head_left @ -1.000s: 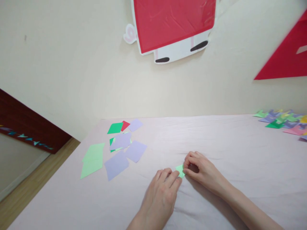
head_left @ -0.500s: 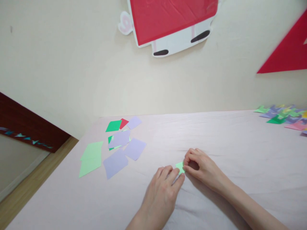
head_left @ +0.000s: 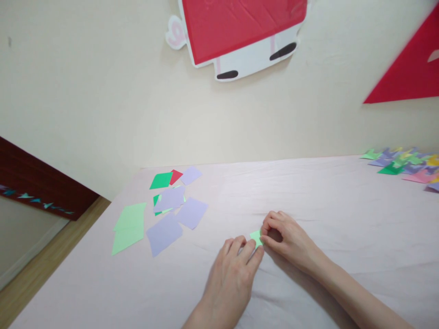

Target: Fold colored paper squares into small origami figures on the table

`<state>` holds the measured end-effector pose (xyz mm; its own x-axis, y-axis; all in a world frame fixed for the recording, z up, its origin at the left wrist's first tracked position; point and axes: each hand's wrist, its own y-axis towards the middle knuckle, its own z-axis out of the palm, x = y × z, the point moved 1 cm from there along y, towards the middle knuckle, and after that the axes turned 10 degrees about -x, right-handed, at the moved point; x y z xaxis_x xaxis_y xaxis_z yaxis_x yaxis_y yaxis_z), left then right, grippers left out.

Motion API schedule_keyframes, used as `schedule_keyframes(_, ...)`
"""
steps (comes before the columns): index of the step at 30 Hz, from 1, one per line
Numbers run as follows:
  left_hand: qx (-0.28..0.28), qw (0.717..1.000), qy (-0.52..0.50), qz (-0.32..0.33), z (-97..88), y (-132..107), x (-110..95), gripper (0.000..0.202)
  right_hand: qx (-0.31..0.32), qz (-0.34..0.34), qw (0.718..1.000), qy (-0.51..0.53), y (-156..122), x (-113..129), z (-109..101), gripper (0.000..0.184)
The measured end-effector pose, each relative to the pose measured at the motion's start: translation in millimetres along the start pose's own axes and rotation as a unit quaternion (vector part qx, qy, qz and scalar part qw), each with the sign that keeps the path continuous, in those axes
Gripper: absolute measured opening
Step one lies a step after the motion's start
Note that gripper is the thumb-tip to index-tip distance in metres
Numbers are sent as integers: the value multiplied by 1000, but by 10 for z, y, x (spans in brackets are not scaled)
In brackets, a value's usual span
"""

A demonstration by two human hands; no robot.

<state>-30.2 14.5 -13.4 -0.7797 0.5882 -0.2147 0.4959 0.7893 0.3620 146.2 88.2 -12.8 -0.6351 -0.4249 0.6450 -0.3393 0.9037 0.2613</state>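
A small light green piece of folded paper (head_left: 256,237) lies on the pale sheet, partly hidden by my fingers. My left hand (head_left: 233,274) presses down on its near left side, with the fingers bent and the thumb close to the index finger. At the paper's right edge, my right hand (head_left: 281,234) pinches it between thumb and index finger, the other fingers curled. The folds under the fingertips are hidden.
Lilac paper squares (head_left: 193,213), light green sheets (head_left: 129,228), a green square (head_left: 161,180) and a red piece (head_left: 176,176) lie to the left. Several folded paper shapes (head_left: 394,167) stand at the far right. A wall with a red-and-white cutout (head_left: 247,27) rises behind.
The camera view has shifted very slightly. Both hands keep nearly the same hold on the light green paper, with no clear change in it.
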Motion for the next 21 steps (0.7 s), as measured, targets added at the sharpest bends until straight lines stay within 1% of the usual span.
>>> schedule_keyframes(8,-2,1000,12,8,8,-3,-6,33,-1,10,1000,-4,-4,10,9,12)
schedule_keyframes(15,22,999,31,-19,-23,28,-52,34,-5,10,1000,2,-30,6,12,11)
schedule_keyframes(21,26,999,41,-22,-13,48,-66,35,8,21,999,22,-62,-6,-14,16)
